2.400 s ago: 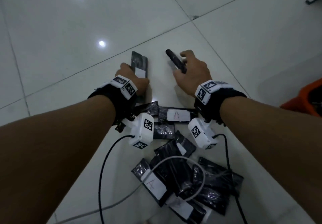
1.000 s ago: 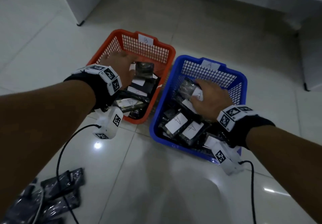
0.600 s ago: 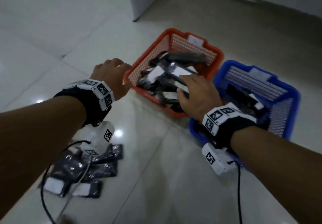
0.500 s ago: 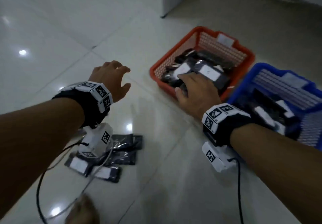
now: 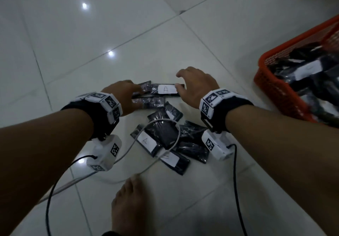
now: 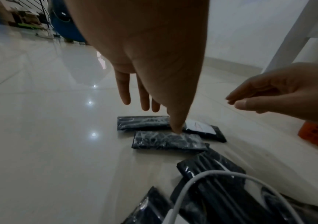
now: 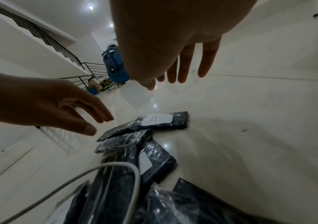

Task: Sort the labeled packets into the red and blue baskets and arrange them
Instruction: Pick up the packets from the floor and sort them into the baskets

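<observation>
Black shiny packets (image 5: pixel 165 133) lie in a loose pile on the white tile floor (image 5: pixel 91 33), just past your bare foot (image 5: pixel 128 204). Some show a white label, and the far one is marked A (image 5: pixel 167 89). Your left hand (image 5: pixel 124 96) is over the far left of the pile with its fingers straight and loose. In the left wrist view its thumb tip looks to touch an unmarked packet (image 6: pixel 167 140), but it holds nothing. Your right hand (image 5: pixel 197 87) floats just right of the A packet, fingers spread and a little bent, thumb close to the label, and it holds nothing too. I think it is not touching yet. A white cable (image 5: pixel 161 144) loops over the middle of the pile. The red basket (image 5: pixel 275 90) sits well off to the right with many packets inside it. The blue basket is not in view in the head picture. You look to be at the picking step, reaching for two more packets. Many are already sorted, yet a fair pile is left. Next, pinch the A packet by its edges and lift it. It should go in the basket that bears the same letter. Turn the left packet over to find its label first. Mind the slippery wrap and the cable.
</observation>
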### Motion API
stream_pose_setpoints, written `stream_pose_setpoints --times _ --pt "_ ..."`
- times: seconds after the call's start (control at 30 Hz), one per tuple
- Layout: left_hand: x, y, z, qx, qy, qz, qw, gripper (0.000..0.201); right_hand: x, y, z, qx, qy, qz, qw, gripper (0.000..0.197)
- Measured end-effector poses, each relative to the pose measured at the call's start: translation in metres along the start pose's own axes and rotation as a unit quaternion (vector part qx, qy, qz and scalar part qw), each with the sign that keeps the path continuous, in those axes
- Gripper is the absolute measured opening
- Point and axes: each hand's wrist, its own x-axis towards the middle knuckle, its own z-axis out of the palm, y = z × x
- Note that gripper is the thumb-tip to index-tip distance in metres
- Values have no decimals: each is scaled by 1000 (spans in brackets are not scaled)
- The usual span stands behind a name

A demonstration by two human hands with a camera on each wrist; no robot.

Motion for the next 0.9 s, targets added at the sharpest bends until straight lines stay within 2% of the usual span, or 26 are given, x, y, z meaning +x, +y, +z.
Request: stream_pose_setpoints --times 0.2,0.37,0.47,0.53,0.57,0.6,0.67,0.7,0.73,0.8,0.83,0.9 --pt "31 -3 19 -41 -41 75 995 45 40 -9 31 1 -92 -3 996 45" --pt "46 -6 33 9 -21 111 994 44 47 -4 55 -27 -116 2 993 45" --pt "51 1 30 -21 -9 74 997 24 41 7 53 18 -89 59 994 32" --pt "52 12 23 -132 -4 -4 991 17 35 19 44 54 -65 101 991 20" --pt "53 19 19 -220 -20 -46 974 16 31 26 39 70 -57 117 989 20" --pt "54 28 14 -326 -45 -78 941 16 27 34 33 91 -52 134 985 22" --pt "52 49 1 -519 -109 -127 838 18 16 47 18 142 -36 167 975 30" --pt "50 59 -9 -574 -133 -136 796 22 10 54 9 166 -23 180 969 34" --pt "48 70 -17 -607 -151 -133 769 26 4 60 -1 186 -8 191 964 37" --pt "46 91 -32 -628 -174 -107 751 33 -8 72 -23 218 22 206 954 44" --pt "46 102 -37 -618 -179 -93 760 35 -15 79 -34 233 35 212 948 45" --pt "45 127 -46 -577 -172 -67 795 40 -28 91 -55 269 61 220 936 44"
